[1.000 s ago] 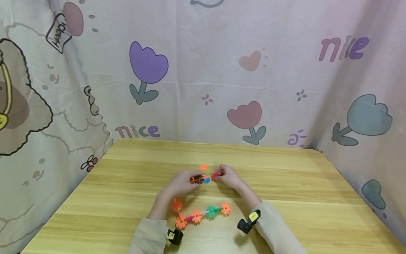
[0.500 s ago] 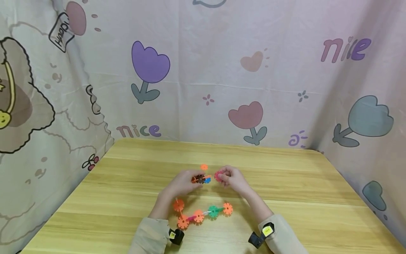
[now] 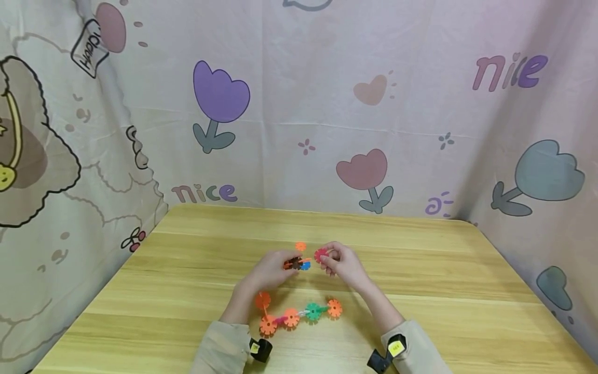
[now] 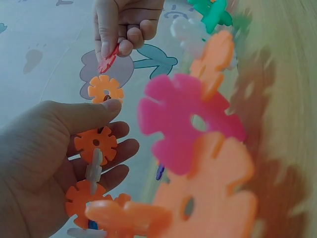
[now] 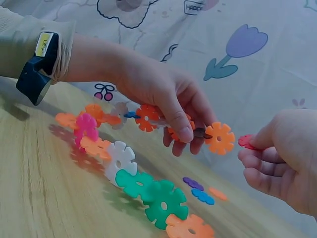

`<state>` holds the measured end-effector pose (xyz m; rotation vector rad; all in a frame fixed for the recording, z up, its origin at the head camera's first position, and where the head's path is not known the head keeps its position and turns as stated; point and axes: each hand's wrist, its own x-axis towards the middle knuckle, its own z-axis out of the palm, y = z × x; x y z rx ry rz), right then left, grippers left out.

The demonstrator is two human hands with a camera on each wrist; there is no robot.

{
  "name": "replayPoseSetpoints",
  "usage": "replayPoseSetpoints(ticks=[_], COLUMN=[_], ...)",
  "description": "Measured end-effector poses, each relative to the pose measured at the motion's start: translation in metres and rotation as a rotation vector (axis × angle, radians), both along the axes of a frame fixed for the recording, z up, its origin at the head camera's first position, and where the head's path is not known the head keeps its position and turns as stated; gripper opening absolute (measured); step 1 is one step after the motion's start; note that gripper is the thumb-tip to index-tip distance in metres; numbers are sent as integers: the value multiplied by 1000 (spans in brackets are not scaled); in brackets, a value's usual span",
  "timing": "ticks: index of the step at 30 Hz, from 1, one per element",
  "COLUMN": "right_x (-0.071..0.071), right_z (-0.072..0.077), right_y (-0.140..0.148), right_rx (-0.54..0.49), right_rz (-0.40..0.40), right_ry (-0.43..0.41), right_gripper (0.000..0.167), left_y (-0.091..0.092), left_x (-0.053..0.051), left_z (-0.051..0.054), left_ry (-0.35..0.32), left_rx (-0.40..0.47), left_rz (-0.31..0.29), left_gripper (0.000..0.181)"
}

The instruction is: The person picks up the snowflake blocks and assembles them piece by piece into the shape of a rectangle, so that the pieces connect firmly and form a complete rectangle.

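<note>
My left hand grips one part of a long chain of interlocking notched plastic flower discs, lifted off the table. Its thumb presses near a brown disc, with an orange disc sticking out at the chain's free end. The chain runs back past the wrist and down to the table, where pink, orange, white and green discs follow. Between thumb and fingertips my right hand pinches a single red flower disc. In the right wrist view a small gap separates this disc from the orange end disc.
Loose on the wooden table beyond the chain lie a purple disc, a blue disc and an orange disc. A patterned curtain hangs behind the table and along both sides.
The right hand has drawn slightly right with the red disc, and its wrist has swung outward and nearer. More of the disc's face shows now. The left hand has barely moved.
</note>
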<state>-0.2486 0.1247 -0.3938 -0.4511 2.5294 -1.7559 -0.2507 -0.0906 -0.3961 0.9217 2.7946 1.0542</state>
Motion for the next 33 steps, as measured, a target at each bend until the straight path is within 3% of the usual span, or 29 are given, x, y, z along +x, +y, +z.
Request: replayPoseSetpoints(ticks=[4, 11, 16, 22, 29, 33], right_x=[2, 16, 21, 16, 4, 4], right_z=[1, 19, 23, 15, -5, -8], right_y=[-1, -7, -10, -10, -8, -10], right_rx=[-31, -47, -56, -71, -137, -147], right_rz=[-14, 11, 11, 25, 18, 14], right_ry=[-31, -43, -50, -53, -51, -44], right_gripper=[21, 21, 21, 22, 21, 21], left_y=[1, 1, 1, 4, 6, 7], left_x=[1, 2, 1, 0, -1, -1], left_z=[0, -1, 0, 1, -1, -1], left_ry=[20, -13, -4, -13, 26, 34], left_rx=[-9, 2, 7, 22, 15, 16], left_rz=[-15, -13, -30, -51, -70, -80], left_gripper=[37, 37, 33, 28, 18, 13])
